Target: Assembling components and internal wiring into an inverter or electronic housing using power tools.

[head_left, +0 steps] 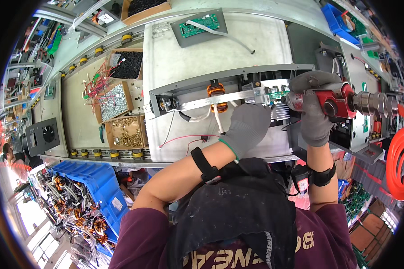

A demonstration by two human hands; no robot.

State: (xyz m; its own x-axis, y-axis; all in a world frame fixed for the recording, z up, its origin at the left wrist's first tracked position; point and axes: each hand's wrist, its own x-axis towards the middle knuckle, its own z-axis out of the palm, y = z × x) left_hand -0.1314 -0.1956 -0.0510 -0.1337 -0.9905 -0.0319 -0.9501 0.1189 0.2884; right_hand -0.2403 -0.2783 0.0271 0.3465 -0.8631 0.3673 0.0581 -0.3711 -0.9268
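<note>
My right hand [315, 114], in a grey glove, is wrapped round a red air driver [341, 101] with metal hose fittings at its right end. The driver's nose points left, at the right part of a long grey metal chassis [179, 87]. My left hand [249, 127], gloved too, reaches into the chassis with its fingers bent together beside the driver's nose; what they hold is hidden. Close by are a small green circuit board [276, 95] and a finned heatsink [280, 113]. A flat metal bar [220, 97] runs along the chassis, over a copper-wound coil [216, 92].
A grey plate with a green board [199, 26] lies at the back of the white work board [166, 49]. Left are boxes of black parts [129, 65], silver screws [114, 104] and brass fasteners [126, 133]. A blue crate [94, 184] of coils stands front left. A red hose [396, 166] hangs right.
</note>
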